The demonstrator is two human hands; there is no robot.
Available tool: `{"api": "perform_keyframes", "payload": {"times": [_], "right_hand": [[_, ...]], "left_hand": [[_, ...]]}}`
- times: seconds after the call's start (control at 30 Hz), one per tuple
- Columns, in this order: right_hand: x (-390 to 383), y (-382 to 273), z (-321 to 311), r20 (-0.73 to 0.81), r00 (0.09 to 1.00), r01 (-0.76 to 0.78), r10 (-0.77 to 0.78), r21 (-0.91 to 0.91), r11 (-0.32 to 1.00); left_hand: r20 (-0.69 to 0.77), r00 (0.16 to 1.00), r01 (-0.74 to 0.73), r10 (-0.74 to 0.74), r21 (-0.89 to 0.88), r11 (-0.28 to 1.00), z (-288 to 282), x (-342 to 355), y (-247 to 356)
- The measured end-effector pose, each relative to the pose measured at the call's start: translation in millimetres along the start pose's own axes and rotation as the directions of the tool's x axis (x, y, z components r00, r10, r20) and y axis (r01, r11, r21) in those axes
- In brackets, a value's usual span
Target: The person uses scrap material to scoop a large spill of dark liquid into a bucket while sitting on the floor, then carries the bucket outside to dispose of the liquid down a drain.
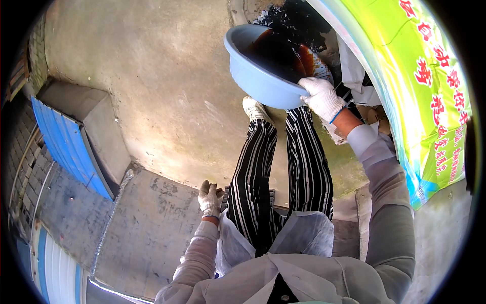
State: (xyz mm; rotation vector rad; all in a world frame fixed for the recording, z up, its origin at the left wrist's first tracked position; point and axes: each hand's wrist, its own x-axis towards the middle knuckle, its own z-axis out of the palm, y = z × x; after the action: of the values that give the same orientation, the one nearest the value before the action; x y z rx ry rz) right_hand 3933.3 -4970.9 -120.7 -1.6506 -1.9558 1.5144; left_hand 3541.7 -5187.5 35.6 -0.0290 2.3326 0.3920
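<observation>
My right hand (322, 99), in a white knit glove, grips the near right rim of a light blue plastic basin (263, 88). The basin is tilted toward the far right, and its inside is coated with a dark, reddish-brown liquid (276, 53). Beyond the rim, a glossy black wet patch (298, 17) spreads over the ground. My left hand (209, 198), in a similar but dirtier glove, is held low beside my left knee. Its fingers are loosely bent and apart, with nothing visible in them.
A green and yellow printed sheet (425, 101) curves along the right side. Pale crumpled material (367, 96) lies beside the basin. At left, a blue corrugated panel (71, 144) leans against a concrete block (104, 131). My white shoe (255, 109) stands on the concrete floor (152, 76).
</observation>
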Motion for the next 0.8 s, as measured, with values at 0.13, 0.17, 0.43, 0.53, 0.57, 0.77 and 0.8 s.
{"api": "perform_keyframes", "payload": {"times": [0.13,0.17,0.43,0.53,0.57,0.77,0.8], "right_hand": [[2,1,-6,-0.055,0.998,-0.003,0.007,0.073,0.997],[3,2,-7,-0.047,0.999,-0.011,0.015,0.093,0.996],[10,11,-21,-0.027,0.998,-0.054,0.061,0.201,0.978],[11,11,-26,-0.001,0.995,-0.091,0.095,0.269,0.959],[12,11,-27,-0.001,0.995,-0.092,0.096,0.271,0.958],[14,13,-41,0.031,0.972,-0.224,0.235,0.438,0.871],[16,13,-47,0.029,0.971,-0.225,0.237,0.439,0.870]], "left_hand": [[0.001,1.000,-0.004,0.004,0.034,0.999,-4,0,-6],[0.001,1.000,-0.004,0.004,0.033,0.999,-6,1,-8],[0.011,1.000,-0.005,0.004,0.069,0.998,-9,-6,-11],[0.018,1.000,0.003,-0.004,0.045,0.999,-12,-7,-14],[0.017,1.000,0.002,-0.003,0.047,0.999,-13,-6,-15],[0.041,0.999,-0.030,0.027,0.076,0.997,-14,-8,-12],[0.044,0.999,-0.034,0.030,0.083,0.996,-15,-7,-11]]}}
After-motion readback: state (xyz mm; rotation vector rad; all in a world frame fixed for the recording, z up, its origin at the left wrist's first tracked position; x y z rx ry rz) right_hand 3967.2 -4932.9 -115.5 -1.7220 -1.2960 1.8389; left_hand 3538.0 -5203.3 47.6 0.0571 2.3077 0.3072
